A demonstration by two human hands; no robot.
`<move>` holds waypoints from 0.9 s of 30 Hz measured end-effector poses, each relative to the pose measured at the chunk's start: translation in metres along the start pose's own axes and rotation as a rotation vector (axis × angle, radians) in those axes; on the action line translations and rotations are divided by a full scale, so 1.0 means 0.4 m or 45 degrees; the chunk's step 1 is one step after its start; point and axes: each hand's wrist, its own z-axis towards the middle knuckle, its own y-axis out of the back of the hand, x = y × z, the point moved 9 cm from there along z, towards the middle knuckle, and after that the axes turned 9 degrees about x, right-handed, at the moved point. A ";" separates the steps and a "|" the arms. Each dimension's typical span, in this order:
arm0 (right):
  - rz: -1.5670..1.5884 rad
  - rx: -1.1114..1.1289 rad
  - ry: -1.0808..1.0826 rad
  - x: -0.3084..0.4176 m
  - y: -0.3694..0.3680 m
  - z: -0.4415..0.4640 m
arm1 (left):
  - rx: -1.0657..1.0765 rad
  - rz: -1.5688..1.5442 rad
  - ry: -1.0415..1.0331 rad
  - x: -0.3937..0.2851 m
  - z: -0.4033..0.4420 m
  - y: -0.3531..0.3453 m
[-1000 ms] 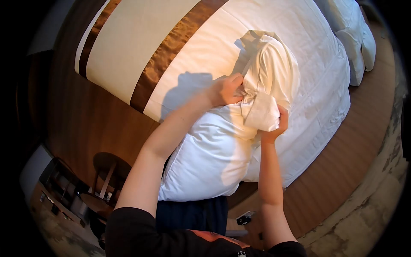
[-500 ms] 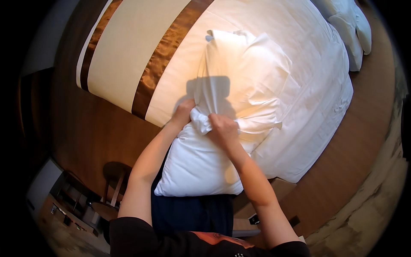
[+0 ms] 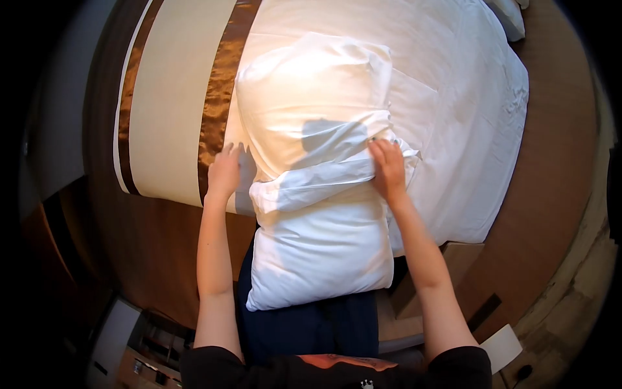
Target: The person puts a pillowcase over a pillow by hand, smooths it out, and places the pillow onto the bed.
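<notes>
The shirt point(image 3: 272, 372) bears an emblem point(image 3: 367, 384); left hand point(image 3: 225, 172) spread, right hand point(image 3: 389, 170) at pillowcase point(image 3: 311, 107), grip unclear.

Wht bed point(image 3: 466, 142) w/ brn-banded runner point(image 3: 168, 97), part-cased pillow point(image 3: 324, 246)

Warm light brightens the white pillowcase point(image 3: 291, 91), crossed by a dark shadow point(image 3: 332, 135); the exposed pillow point(image 3: 324, 246) is bluer. Fisheye distortion curves the edges into black corners; dim lower-left furniture point(image 3: 146, 366) seems slightly soft.

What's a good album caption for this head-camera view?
Left hand and right hand flank a pillow partly inside its white pillowcase.
</notes>
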 end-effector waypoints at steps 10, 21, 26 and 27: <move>0.205 0.138 -0.550 -0.233 -0.112 -0.080 | -0.369 0.140 -0.762 -0.559 0.100 0.105; 0.349 0.162 -0.612 -0.037 -0.072 -0.364 | -0.213 0.297 -0.665 -0.588 0.145 0.028; 0.930 0.348 -0.489 -0.123 -0.072 -0.361 | -0.652 -0.097 -0.248 -0.406 0.185 0.122; 1.046 0.430 -0.425 -0.143 -0.079 -0.344 | -0.746 -0.316 0.061 -0.319 0.182 0.135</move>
